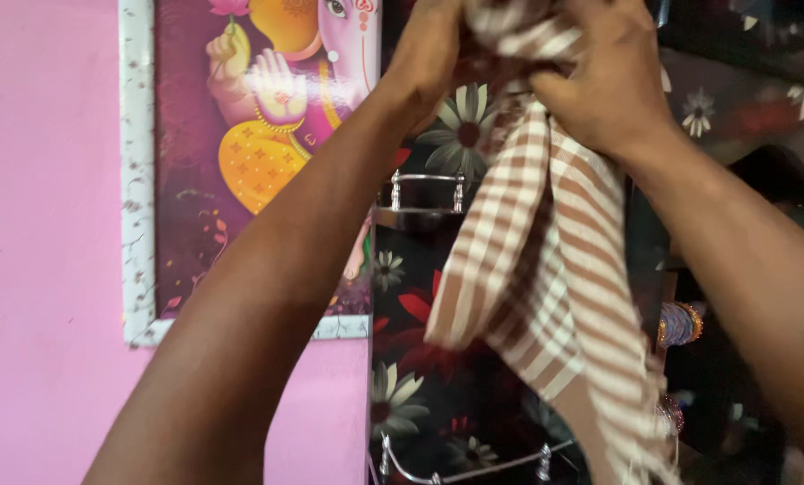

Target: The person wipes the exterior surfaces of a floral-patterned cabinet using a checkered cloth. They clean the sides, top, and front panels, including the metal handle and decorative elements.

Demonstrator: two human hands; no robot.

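Between both raised hands — left hand (433,49), right hand (604,85) — striped towel (545,269) hanging below grip

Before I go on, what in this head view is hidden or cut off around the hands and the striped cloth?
- Top of the brown-and-white striped cloth: cut off by the upper frame edge and bunched under both hands.
- Left hand and right hand: fingers buried in the cloth, upper parts beyond the frame edge.
- Dark floral-patterned panel: partly covered by cloth and arms.
- Framed picture on the pink wall: top cut off.
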